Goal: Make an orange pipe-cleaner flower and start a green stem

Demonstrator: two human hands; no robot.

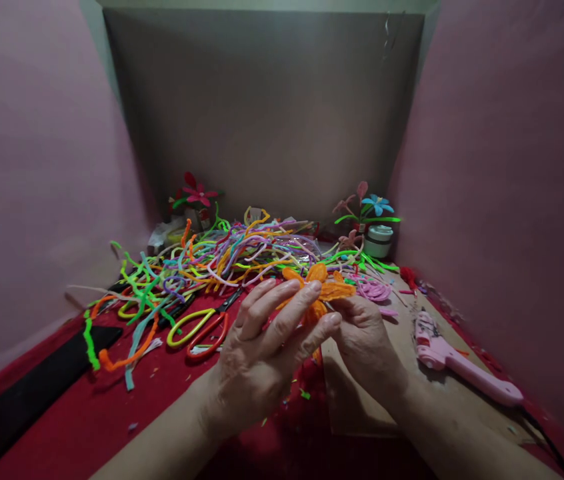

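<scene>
An orange pipe-cleaner flower (317, 274) is held up between my two hands, its looped petals spread out. My left hand (272, 340) is closed on it from the left, fingers laid over the front petals. From the right, my right hand (365, 340) pinches the flower low down, close to its underside; the fingertips there are partly hidden. Just left of my left hand lie scissors (198, 333) with one yellow and one red handle loop, on the red cloth.
A tangled heap of coloured pipe cleaners (242, 250) spreads across the back. At right, a pink glue gun (467, 373) rests on a brown board (357, 407). Finished flowers (377, 203) and a white jar (379, 241) stand at back right; a red flower (199, 192) is at back left.
</scene>
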